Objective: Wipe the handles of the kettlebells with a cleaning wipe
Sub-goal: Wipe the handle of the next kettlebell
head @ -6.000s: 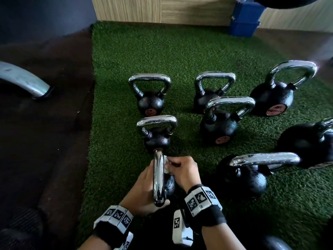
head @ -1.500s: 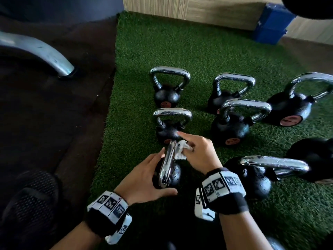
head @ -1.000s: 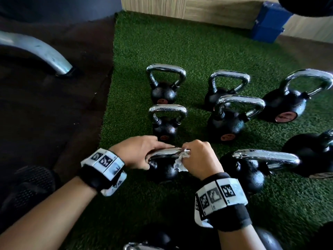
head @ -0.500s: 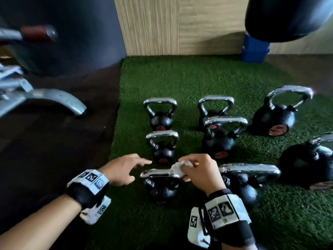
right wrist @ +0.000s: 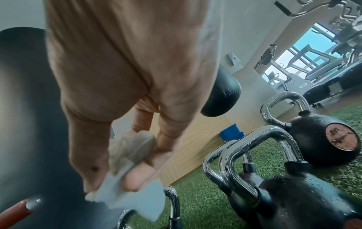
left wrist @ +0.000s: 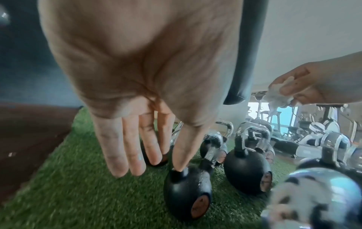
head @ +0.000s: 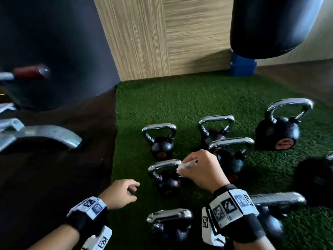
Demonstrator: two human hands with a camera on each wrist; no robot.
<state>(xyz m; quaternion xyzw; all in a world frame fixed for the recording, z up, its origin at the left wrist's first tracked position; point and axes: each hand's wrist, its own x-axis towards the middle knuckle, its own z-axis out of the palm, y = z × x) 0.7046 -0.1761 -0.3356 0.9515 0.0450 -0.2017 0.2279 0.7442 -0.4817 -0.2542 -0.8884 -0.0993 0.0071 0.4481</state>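
My left hand (head: 120, 193) has let go of the nearest kettlebell (head: 170, 226) and hangs loosely curled and empty over the green turf (head: 180, 98), to the left of the next one. To its right, my right hand (head: 201, 168), pinching the crumpled cleaning wipe (head: 185, 166), has moved to the chrome handle (head: 164, 166) of the second kettlebell (head: 168, 183). I judge one handle done and this wipe just starting.

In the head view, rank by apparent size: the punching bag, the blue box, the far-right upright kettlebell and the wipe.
1. punching bag
2. far-right upright kettlebell
3. blue box
4. wipe, partly hidden in the right hand

The box sits farther away, so its rank is unsure.
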